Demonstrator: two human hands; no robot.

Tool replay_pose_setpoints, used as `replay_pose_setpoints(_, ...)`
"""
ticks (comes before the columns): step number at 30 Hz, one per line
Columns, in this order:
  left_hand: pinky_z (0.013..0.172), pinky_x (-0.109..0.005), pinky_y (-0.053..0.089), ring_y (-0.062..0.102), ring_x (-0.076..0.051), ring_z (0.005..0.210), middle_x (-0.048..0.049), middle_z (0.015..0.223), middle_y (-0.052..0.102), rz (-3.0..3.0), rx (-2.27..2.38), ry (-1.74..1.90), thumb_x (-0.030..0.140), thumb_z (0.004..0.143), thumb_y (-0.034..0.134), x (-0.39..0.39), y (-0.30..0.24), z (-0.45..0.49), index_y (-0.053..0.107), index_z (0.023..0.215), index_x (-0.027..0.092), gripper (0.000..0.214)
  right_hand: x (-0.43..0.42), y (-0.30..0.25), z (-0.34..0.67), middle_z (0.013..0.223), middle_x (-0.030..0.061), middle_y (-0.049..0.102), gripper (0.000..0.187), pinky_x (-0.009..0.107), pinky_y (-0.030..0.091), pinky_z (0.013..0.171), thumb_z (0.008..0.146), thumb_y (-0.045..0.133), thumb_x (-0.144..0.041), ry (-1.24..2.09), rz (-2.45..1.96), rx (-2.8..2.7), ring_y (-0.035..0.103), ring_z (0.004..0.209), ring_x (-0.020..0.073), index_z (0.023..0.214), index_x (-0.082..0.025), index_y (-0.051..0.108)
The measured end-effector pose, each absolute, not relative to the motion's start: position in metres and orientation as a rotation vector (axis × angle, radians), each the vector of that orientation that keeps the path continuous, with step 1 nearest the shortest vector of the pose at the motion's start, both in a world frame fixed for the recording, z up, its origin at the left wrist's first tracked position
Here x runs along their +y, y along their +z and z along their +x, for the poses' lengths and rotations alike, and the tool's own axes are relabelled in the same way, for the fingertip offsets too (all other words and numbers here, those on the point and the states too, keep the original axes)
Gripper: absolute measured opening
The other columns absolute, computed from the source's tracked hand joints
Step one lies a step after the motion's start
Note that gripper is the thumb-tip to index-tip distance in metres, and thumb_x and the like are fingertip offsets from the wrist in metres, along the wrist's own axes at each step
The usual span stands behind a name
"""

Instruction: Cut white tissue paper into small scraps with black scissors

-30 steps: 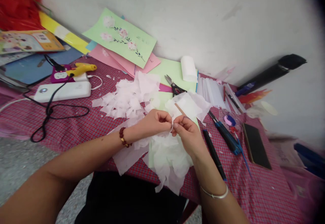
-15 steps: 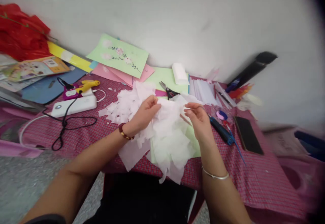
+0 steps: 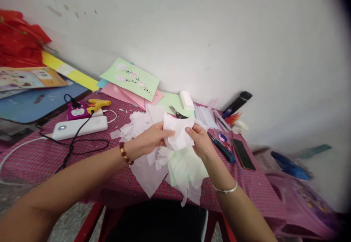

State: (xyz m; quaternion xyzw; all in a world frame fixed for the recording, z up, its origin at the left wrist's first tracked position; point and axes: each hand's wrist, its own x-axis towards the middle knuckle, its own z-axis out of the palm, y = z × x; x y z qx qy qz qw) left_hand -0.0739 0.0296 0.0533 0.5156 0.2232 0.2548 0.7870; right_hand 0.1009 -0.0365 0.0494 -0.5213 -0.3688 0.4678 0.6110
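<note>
A piece of white tissue paper (image 3: 179,129) is stretched between my two hands above the table. My left hand (image 3: 153,138) grips its left edge, thumb on top. On the right edge, my right hand (image 3: 201,139) pinches it the same way. Below lies a heap of torn white tissue (image 3: 186,165), partly over a light green sheet (image 3: 204,168). More torn tissue scraps (image 3: 137,121) are piled to the left. Scissors (image 3: 177,112) lie just behind the held tissue, their handles partly hidden.
A green card with painted flowers (image 3: 131,77) leans at the back. To the left are a white power bank (image 3: 82,127), a yellow glue gun (image 3: 98,105) and a black cable (image 3: 72,143). A phone (image 3: 243,154) and a blue-black tool (image 3: 223,149) lie right. A tissue pack (image 3: 186,100) sits behind.
My right hand has closed in and now grips the tissue's right edge. The tissue is held up and spread between both hands. The camera view has shifted.
</note>
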Motion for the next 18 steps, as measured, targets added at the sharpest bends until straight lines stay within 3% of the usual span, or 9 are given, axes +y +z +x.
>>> replay_pose_setpoints(7,0.049,-0.02,0.041,0.057,-0.013,0.057,-0.0002,0.067,0.066,1.015,0.505,0.68,0.028,0.08,0.063,0.046,0.05,-0.139,0.063,0.085,0.016,0.013,-0.007,0.078,0.045,0.05,-0.0087,0.05,0.03,0.021,0.031,0.034,0.065,0.08,-0.042,1.024,-1.299,-0.956,0.037,0.037,0.0076,0.069,-0.021,0.059)
replay_pose_setpoints(13,0.052,-0.021,0.043,0.056,-0.012,0.06,-0.0006,0.074,0.067,1.121,0.491,0.814,0.034,0.083,0.061,0.057,0.049,-0.15,0.062,0.093,0.017,0.02,-0.016,0.069,0.027,0.052,-0.0065,0.053,0.036,0.024,0.042,0.042,0.071,0.074,-0.054,1.118,-1.304,-0.958,0.042,0.04,0.0086,0.071,-0.021,0.059)
replay_pose_setpoints(18,0.054,-0.022,0.043,0.055,-0.013,0.062,0.0006,0.069,0.062,1.275,0.543,0.866,0.04,0.086,0.058,0.042,0.042,-0.138,0.06,0.086,0.016,0.025,-0.043,0.058,0.039,0.047,-0.0078,0.054,0.034,0.022,0.042,0.044,0.066,0.081,-0.041,1.055,-1.33,-0.924,0.045,0.037,0.0062,0.058,-0.019,0.056)
